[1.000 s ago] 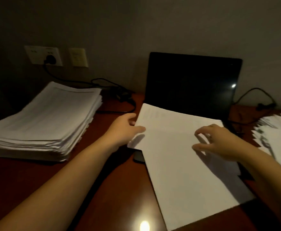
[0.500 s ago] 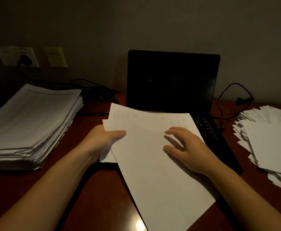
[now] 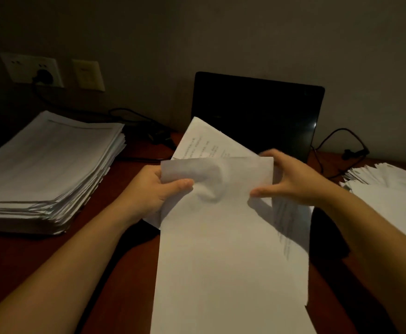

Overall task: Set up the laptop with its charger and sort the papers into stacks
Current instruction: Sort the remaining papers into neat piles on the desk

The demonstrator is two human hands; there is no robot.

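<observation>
While the left hand [image 3: 153, 191] pinched the top sheet [image 3: 228, 261] at its far-left corner and the right hand [image 3: 291, 182] its right edge, it ran lengthwise toward the table [image 3: 28, 261]'s near edge; the tidy stack [image 3: 47, 165] at the left edge lay nearer the left hand.

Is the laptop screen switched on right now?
No, the laptop screen is dark behind the papers held in the left hand and right hand.

Sheets [image 3: 230, 249] hide the laptop [image 3: 257, 112] base, print's too blurry to read; stack [image 3: 394, 201] right of the laptop runs off-frame.
</observation>
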